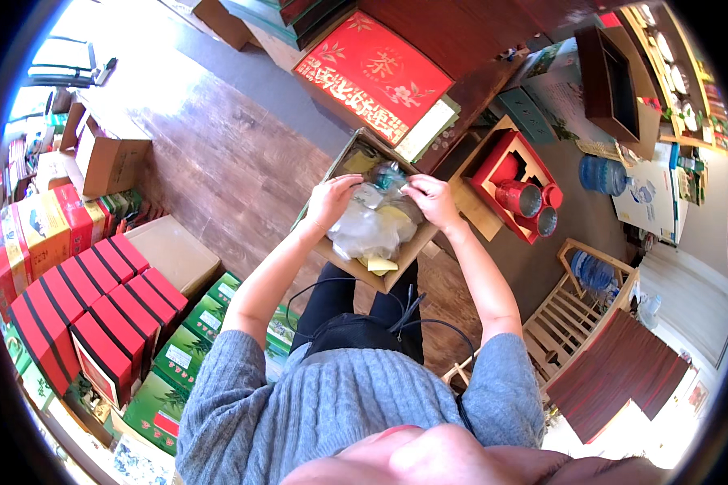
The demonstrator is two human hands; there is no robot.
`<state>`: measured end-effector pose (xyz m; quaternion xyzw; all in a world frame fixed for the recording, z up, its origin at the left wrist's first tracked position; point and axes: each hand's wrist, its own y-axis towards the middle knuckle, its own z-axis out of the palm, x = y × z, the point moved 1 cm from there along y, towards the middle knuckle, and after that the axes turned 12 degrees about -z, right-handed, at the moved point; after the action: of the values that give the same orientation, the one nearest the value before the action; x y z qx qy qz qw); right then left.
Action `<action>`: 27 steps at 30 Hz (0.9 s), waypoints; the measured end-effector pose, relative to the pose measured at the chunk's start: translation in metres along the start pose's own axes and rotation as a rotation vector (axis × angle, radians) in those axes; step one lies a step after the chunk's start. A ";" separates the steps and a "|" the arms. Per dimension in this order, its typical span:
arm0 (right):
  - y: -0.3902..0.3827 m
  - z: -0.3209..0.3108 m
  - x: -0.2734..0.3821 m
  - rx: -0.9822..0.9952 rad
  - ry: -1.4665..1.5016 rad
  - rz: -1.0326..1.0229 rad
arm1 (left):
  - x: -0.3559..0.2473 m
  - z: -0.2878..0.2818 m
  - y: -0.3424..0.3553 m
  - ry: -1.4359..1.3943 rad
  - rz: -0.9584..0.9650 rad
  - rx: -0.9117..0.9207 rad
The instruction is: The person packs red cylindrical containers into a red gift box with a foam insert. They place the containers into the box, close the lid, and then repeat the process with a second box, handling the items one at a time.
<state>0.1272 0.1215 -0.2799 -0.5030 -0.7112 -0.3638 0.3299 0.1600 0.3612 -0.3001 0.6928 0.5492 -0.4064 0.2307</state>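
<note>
Wooden floor, stacked red and green gift boxes [97,315] at left. Open cardboard box [404,257] on lap, holding plastic-wrapped items [372,226]. Left hand [329,200] grip closed on wrapping; right hand [433,200] pinching it.

Cardboard box [396,271] matt; plastic bags [368,230] glossy, crinkled; wood floor [218,162] smooth.

Clear plastic wrap [364,230] hides the cardboard box's [404,257] contents.

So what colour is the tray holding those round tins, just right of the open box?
Red: the tray and its round tins are both red, seen in the head view.
</note>
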 end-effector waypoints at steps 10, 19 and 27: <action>-0.061 -0.123 0.073 -0.615 -0.187 0.042 | -0.094 -0.036 0.001 0.179 0.391 -0.329; -0.202 -0.300 0.020 -0.877 -0.082 0.202 | -0.222 0.046 -0.016 -0.182 0.151 -0.313; -0.282 -0.348 -0.105 -0.880 0.068 0.253 | -0.306 0.216 0.003 -0.738 -0.116 -0.157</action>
<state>-0.0773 -0.2886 -0.2402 -0.6658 -0.4109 -0.6045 0.1498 0.0758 0.0194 -0.1721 0.4476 0.4969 -0.5979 0.4418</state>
